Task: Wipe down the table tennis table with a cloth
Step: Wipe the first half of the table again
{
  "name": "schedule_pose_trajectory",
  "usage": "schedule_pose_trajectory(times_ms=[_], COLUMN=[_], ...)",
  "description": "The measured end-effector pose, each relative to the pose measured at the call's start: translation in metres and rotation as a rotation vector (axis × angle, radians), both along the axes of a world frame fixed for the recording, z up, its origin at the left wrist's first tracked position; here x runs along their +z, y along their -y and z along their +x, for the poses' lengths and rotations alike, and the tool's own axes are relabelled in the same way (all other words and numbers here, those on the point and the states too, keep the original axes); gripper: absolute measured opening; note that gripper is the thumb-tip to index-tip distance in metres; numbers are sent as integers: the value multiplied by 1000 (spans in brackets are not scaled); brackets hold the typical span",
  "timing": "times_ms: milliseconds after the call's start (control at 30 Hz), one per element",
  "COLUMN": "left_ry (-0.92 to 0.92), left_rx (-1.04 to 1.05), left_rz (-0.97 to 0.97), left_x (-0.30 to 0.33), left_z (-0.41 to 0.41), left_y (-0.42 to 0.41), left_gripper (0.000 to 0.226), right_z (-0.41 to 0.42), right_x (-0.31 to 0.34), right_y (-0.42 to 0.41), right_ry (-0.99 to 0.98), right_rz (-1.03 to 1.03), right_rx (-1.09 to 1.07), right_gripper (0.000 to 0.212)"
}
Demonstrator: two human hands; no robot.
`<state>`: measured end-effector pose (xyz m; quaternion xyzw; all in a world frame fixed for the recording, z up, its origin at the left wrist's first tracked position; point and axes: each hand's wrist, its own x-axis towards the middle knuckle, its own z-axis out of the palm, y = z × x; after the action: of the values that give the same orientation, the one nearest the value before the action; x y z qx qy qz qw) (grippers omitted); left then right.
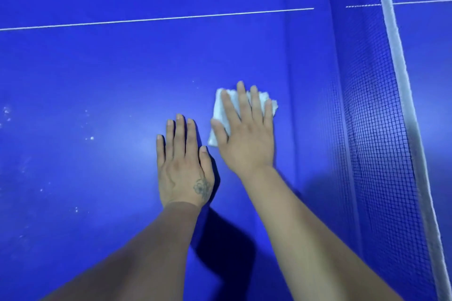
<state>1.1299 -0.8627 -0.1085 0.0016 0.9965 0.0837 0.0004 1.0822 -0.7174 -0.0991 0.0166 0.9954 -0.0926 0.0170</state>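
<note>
Pressing flat on the cloth [221,115], the right hand [244,134] lies palm-down with its fingers straight and slightly spread, the thumb out to the left over the cloth's near edge. That wide, flat hold looks chosen to spread pressure across as much of the folded white cloth as possible, so it drags evenly and does not bunch. The cloth lies on the blue table [97,68], mostly under the fingers, with its left side and far corners showing.

The left hand [183,166] rests flat on the bare table just beside the right one, fingers straight and close together, thumb tucked alongside. It holds nothing; it probably serves as a prop, taking body weight as the person leans over.

The net [374,129] stands well to the right, its white top band running down the frame, and the cloth works the strip between the hands and that net. A thin white line [156,18] crosses the table farther away.

Pale specks [91,138] dot the surface to the left, so that area likely remains to be wiped. I judge the job partly done, with the hand placed to sweep near the net first.
</note>
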Motion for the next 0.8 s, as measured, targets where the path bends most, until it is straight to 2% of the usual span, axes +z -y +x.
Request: schedule_pose_trajectory(times_ms=[100, 233, 367, 533, 667, 800], left_ry=[-6, 15, 30, 31, 36, 45], left_rx=[4, 2, 6, 12, 8, 8], left_rz=[1, -9, -4, 1, 22, 22], left_x=[-1, -1, -1, -1, 0, -1], left_z=[2, 2, 2, 1, 1, 0], left_y=[0, 0, 0, 0, -1, 0], left_gripper=[64, 65, 66, 66, 67, 67], right_z=[38, 43, -19, -127, -188, -201], right_x=[-2, -6, -7, 0, 4, 3], right_y=[-28, -85, -126, -134, -110, -69], right_ry=[-3, 13, 15, -5, 42, 45], right_rz=[1, 14, 69, 4, 2, 4], right_rx=[30, -96, -242, -354, -312, -144], right_gripper=[66, 66, 69, 73, 75, 72])
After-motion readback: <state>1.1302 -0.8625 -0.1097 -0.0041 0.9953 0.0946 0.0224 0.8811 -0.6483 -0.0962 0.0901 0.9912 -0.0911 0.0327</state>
